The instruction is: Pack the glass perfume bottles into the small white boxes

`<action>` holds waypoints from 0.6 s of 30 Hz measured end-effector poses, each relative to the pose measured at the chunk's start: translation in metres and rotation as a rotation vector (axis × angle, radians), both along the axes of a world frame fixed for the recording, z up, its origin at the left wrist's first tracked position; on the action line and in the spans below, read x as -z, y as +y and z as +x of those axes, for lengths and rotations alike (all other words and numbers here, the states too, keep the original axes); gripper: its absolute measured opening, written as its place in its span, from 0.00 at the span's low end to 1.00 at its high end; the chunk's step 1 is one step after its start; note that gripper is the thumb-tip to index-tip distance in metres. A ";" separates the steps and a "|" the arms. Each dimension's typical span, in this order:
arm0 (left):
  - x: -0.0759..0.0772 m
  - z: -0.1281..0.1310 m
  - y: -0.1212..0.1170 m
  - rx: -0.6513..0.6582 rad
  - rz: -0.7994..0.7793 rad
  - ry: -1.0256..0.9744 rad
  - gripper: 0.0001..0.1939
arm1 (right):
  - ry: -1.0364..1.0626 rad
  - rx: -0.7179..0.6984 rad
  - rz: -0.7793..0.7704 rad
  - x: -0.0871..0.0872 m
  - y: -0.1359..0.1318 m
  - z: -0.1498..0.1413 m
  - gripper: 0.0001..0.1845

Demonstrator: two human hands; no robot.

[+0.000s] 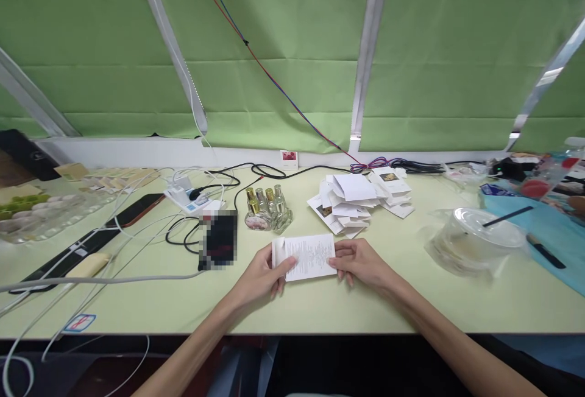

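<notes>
Between my hands is a flat white paper carton (311, 257), its upper face covered in small grey print. My left hand (267, 272) pinches the left end, thumb on top and fingers beneath. At the right edge, my right hand (359, 262) grips it the same way. Just beyond lies a loose pile of folded white cartons (350, 199), some showing small pictures. To the left of that pile stand several small glass bottles (269, 211) with gold and silver caps.
On the left are a power strip (194, 199), tangled white cables, a blurred-out dark device (219, 238) and a long black object (100, 242). A lidded plastic bowl in a bag (479, 242) sits at right, near a blue cloth (516, 208). A small picture box (289, 159) stands against the wall.
</notes>
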State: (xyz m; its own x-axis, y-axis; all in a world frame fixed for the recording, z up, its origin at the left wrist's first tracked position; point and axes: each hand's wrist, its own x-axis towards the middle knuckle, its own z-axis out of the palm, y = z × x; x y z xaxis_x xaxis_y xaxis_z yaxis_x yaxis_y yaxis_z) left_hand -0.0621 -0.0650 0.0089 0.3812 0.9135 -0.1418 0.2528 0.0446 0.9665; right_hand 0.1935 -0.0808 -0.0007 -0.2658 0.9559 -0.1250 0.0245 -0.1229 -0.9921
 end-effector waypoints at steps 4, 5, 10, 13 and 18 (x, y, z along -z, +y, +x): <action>0.003 0.000 0.001 0.032 0.028 0.042 0.27 | -0.033 0.036 -0.023 -0.003 0.002 0.003 0.26; 0.003 0.000 0.001 0.038 0.029 0.047 0.27 | -0.042 0.039 -0.025 -0.004 0.002 0.003 0.26; -0.002 0.002 -0.002 0.046 0.004 0.006 0.28 | -0.088 0.028 -0.010 -0.005 0.001 0.005 0.26; -0.005 0.001 -0.002 0.052 -0.009 -0.016 0.30 | -0.150 -0.039 0.025 -0.009 -0.002 0.008 0.24; -0.006 -0.007 0.000 0.104 0.022 -0.018 0.29 | -0.267 -0.156 0.110 -0.020 -0.005 0.012 0.23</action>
State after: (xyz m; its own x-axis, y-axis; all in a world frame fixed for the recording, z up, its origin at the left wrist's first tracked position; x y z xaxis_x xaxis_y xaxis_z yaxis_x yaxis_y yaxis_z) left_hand -0.0694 -0.0645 0.0151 0.4769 0.8714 -0.1148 0.2374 -0.0020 0.9714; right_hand 0.2060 -0.0862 0.0192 -0.3820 0.9178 -0.1082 0.2957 0.0104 -0.9552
